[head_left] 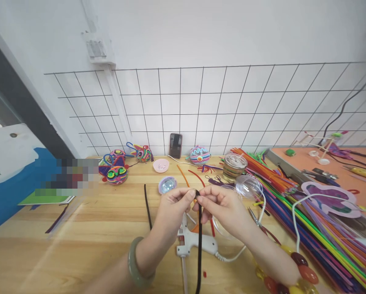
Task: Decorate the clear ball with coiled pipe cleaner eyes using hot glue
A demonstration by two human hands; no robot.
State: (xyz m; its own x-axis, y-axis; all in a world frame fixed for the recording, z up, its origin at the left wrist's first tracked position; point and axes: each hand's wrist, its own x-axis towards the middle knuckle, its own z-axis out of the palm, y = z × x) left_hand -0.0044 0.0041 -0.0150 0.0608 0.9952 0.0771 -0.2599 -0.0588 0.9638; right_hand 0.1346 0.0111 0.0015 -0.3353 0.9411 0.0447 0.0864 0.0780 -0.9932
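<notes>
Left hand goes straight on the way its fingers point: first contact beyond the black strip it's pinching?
Probably the right hand: its thumb and fingers face the left hand at the top of the black strip. Exact depth is unclear.

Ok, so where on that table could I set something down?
The widest bare patch of the wooden table lies on the left, bordered by the purple strip, the round ornaments behind and the loose black strip beside the left hand. The right is crowded with pipe cleaners and a jar, and the glue gun lies near the right hand.
</notes>
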